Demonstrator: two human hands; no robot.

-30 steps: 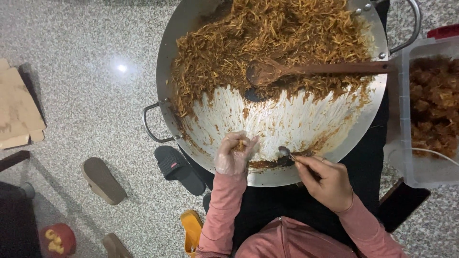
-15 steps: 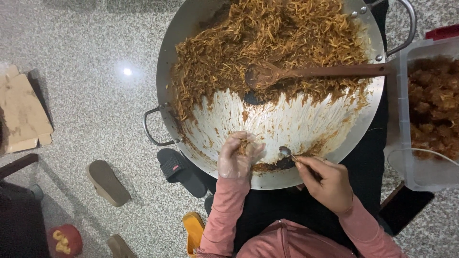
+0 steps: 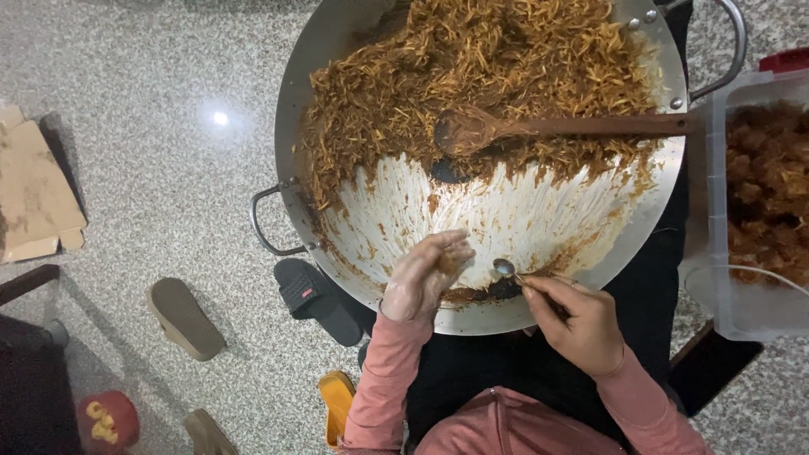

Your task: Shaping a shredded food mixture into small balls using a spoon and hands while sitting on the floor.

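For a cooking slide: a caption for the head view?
Right hand holds small spoon, gloved left hand cups filling, over wok.

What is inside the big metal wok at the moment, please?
The wok holds a heap of brown shredded food on its far side, with a wooden spoon lying on it. The near side is scraped, smeared metal. Whatever lies beneath the heap is covered.

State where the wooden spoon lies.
The wooden spoon lies inside the big pan, its bowl in the shredded food, handle pointing toward the right rim.
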